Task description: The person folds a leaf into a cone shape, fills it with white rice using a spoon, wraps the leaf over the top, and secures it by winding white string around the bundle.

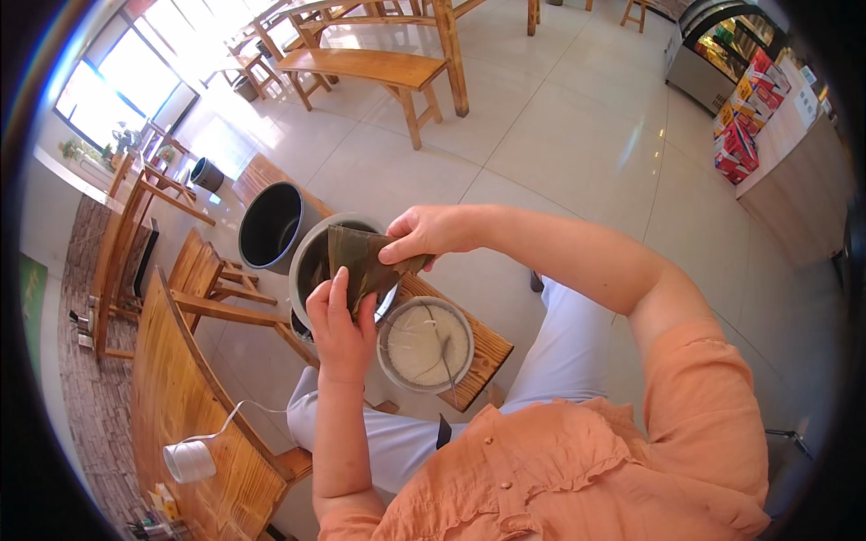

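Note:
Dark green-brown wrapping leaves (361,260), broad and flat like bamboo leaves, are held up in front of me with both hands. My right hand (422,236) pinches their right part, thumb on top. My left hand (341,314) is closed on the lower edge, its index finger pointing up along the leaves. Just below and to the right stands a round bowl of white rice (419,347), with a thin dark handle (448,361) leaning in it. Behind the leaves is a large metal basin (317,236), its contents mostly hidden by the leaves and my hands.
A black bucket (272,225) stands beside the basin on a wooden bench (487,350). On the wooden table (203,397) at left lies a spool of white string (189,460), its end trailing toward my knee. Farther off are wooden benches (361,65) and a counter (794,171) with red boxes.

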The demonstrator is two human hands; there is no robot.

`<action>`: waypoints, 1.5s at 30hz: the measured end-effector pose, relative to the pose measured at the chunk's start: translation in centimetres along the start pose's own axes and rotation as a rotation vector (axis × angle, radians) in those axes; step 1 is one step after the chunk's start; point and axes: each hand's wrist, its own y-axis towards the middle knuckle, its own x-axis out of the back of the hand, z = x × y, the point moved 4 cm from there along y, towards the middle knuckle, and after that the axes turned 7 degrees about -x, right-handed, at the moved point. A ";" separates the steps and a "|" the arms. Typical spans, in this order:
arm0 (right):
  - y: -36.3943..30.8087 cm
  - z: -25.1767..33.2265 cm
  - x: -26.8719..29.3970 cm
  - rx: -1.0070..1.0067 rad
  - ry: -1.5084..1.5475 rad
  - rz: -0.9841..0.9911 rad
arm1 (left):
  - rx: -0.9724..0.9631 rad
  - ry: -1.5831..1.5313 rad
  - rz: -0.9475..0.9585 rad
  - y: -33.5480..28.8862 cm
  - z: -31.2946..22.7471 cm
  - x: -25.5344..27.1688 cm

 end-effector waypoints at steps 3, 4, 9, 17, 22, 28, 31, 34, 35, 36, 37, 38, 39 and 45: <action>0.0 -0.2 -0.1 -0.004 0.014 0.022 | -0.039 -0.011 0.051 0.6 0.0 0.6; 0.0 -0.2 -0.1 -0.004 0.014 0.022 | -0.038 -0.011 0.052 0.6 0.1 0.6; -0.1 -0.1 -0.9 0.001 0.077 0.078 | -0.153 0.096 -0.027 0.1 0.3 1.1; -0.1 0.1 -1.5 0.012 0.168 0.137 | -0.107 0.047 -0.185 -0.3 0.0 0.7; -0.2 0.3 -1.4 -0.008 0.147 0.095 | 0.004 -0.034 -0.187 -1.0 -0.2 -0.7; -0.3 0.3 -1.1 -0.014 0.103 0.022 | 0.054 0.127 -0.147 -1.1 -2.1 -0.9; 0.0 0.2 -1.1 -0.018 0.016 0.008 | 0.379 -0.305 -0.237 -2.6 -1.8 -1.9; 0.0 0.4 -1.4 0.000 -0.111 0.008 | 0.759 -0.627 -0.271 -3.5 -1.1 -2.2; 0.0 0.5 -1.5 -0.003 -0.110 0.008 | 0.966 -0.780 -0.282 -4.1 -0.7 -2.6; 0.1 0.7 -1.6 0.000 -0.154 0.003 | 0.968 -0.782 -0.282 -4.1 -0.6 -2.6; 0.1 0.9 -1.7 0.004 -0.197 -0.002 | 1.060 -0.846 -0.285 -4.4 -0.3 -2.7; 0.1 1.2 -1.9 0.003 -0.197 -0.001 | 1.153 -0.909 -0.289 -4.6 -0.1 -2.8; 0.0 1.4 -2.1 0.002 -0.239 0.002 | 1.155 -0.910 -0.286 -4.5 0.0 -2.8; 0.7 1.5 -2.0 -0.039 -0.387 0.053 | 1.327 -1.313 -0.207 -4.8 0.7 -2.8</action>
